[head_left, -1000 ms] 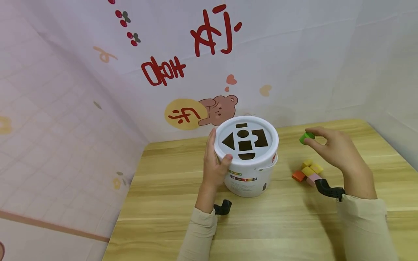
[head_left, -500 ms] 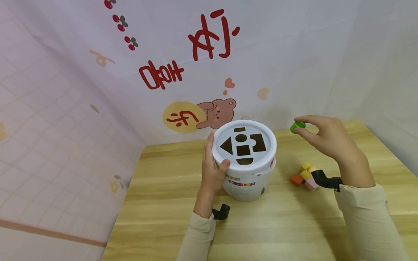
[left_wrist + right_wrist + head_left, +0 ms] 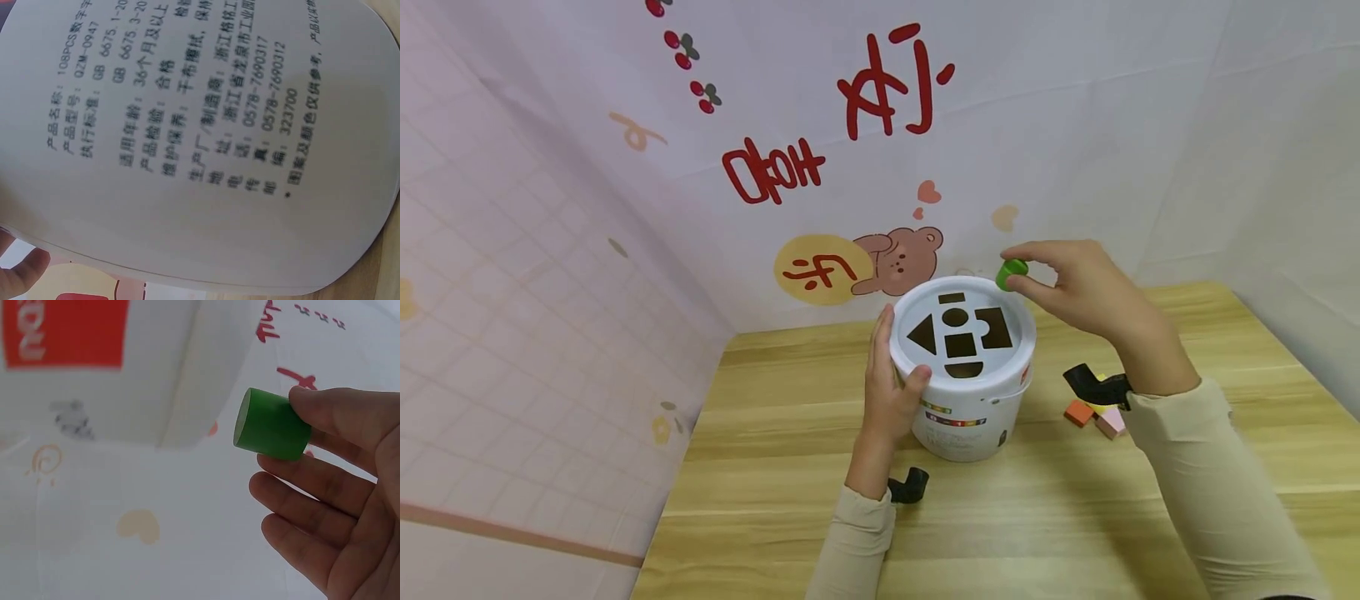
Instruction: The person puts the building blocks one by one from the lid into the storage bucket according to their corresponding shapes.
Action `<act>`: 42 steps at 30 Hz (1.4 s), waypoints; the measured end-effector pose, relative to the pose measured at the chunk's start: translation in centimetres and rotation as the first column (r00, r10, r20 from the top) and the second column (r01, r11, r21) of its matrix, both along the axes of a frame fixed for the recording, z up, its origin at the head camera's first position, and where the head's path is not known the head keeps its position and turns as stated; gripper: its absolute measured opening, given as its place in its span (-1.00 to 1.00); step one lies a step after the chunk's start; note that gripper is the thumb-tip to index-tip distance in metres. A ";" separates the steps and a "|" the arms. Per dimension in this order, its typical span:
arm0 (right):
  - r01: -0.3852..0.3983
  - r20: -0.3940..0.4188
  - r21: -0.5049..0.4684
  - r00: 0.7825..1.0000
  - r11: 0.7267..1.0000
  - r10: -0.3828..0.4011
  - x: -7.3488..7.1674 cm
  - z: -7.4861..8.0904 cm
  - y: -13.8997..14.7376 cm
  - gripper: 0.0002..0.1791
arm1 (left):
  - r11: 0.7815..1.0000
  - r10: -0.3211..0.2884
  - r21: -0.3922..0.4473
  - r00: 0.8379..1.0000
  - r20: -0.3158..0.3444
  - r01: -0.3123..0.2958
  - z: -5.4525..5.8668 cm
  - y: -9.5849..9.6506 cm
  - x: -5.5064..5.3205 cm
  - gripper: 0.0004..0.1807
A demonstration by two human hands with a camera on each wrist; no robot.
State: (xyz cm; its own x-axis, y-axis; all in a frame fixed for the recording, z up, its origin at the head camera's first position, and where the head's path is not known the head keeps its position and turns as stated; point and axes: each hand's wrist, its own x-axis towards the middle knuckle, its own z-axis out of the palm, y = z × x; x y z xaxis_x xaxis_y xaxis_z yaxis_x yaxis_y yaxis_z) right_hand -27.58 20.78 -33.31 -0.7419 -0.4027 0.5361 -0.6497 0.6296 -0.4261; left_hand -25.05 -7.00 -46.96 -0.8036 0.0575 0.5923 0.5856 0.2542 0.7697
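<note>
A white bucket (image 3: pixel 966 429) stands upright on the table, its white lid (image 3: pixel 910 367) cut with several shaped holes. My left hand (image 3: pixel 891 392) holds the bucket from the left side, fingers along its wall and thumb over the lid's rim. In the left wrist view the printed bucket wall (image 3: pixel 187 219) fills most of the picture. Between thumb and fingers my right hand (image 3: pixel 1086 287) pinches a green cylinder block (image 3: pixel 1011 271) by the lid's far right rim. The right wrist view shows that green cylinder (image 3: pixel 272 425) lying sideways in the grip of the right hand (image 3: pixel 337 481).
To the bucket's right lie several small blocks, among them an orange one (image 3: pixel 1078 413) and a pink one (image 3: pixel 1110 423), partly hidden by the black wrist mount (image 3: pixel 1097 387). A printed white cloth (image 3: pixel 1075 167) hangs behind the wooden table (image 3: pixel 790 417).
The right hand has carried the green cylinder block leftward from above the loose blocks to the lid's edge. My left hand keeps its hold on the bucket.
</note>
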 end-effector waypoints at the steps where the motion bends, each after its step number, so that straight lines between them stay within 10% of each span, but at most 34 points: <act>1: -0.010 0.005 0.004 1.000 1.000 0.010 0.0 0.2 -0.5 -0.62 | 1.000 -0.001 -0.002 1.000 0.001 0.001 0.0 0.0 0.0 0.22; 23: -0.115 0.130 0.143 0.987 0.983 0.096 -0.5 -2.1 -6.2 -0.65 | 0.999 -0.033 -0.003 0.999 0.034 0.033 0.3 -0.1 0.4 0.18; 30: -0.129 0.096 0.052 0.988 0.990 0.123 0.5 -2.8 -5.0 -0.55 | 1.000 -0.027 -0.001 0.999 0.026 0.027 0.3 -0.1 0.5 0.14; 36: 0.062 0.102 -0.168 0.994 0.984 -0.045 3.4 -5.5 0.2 -0.58 | 1.000 -0.027 0.008 0.999 0.039 0.027 0.0 0.2 0.4 0.20; 42: 0.256 0.322 -0.100 0.923 0.962 -0.212 4.8 -10.0 6.0 -0.49 | 1.000 -0.022 0.009 0.999 0.027 0.021 0.0 0.1 0.3 0.18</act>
